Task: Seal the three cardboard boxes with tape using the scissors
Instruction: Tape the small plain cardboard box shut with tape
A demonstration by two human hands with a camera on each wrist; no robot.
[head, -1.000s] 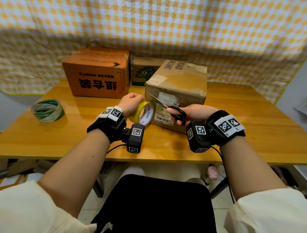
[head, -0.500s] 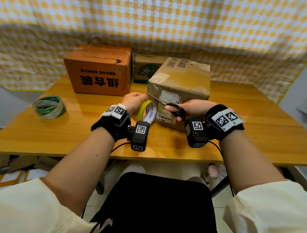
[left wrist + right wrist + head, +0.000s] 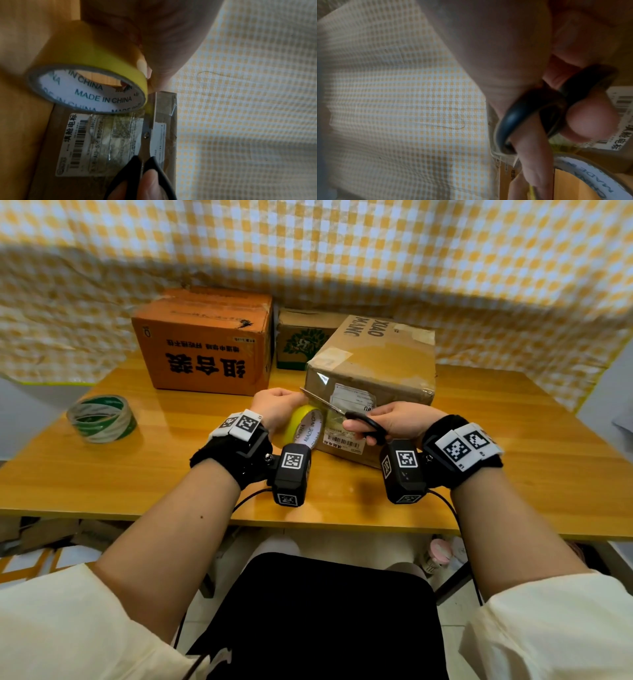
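Person, seen from above. Both forearms are bare below rolled cream sleeves [image 3: 51, 621]; dark clothing covers the lap. Behind the left hand [image 3: 275, 409], a black wrist strap [image 3: 233, 460] carries white plates printed with black square codes; a black camera block [image 3: 291, 474] with two more codes juts from its inner side, trailing a thin black cable. Behind the right hand [image 3: 400, 419], strap [image 3: 462, 453], plates, block [image 3: 404, 470] and cable are mirrored.
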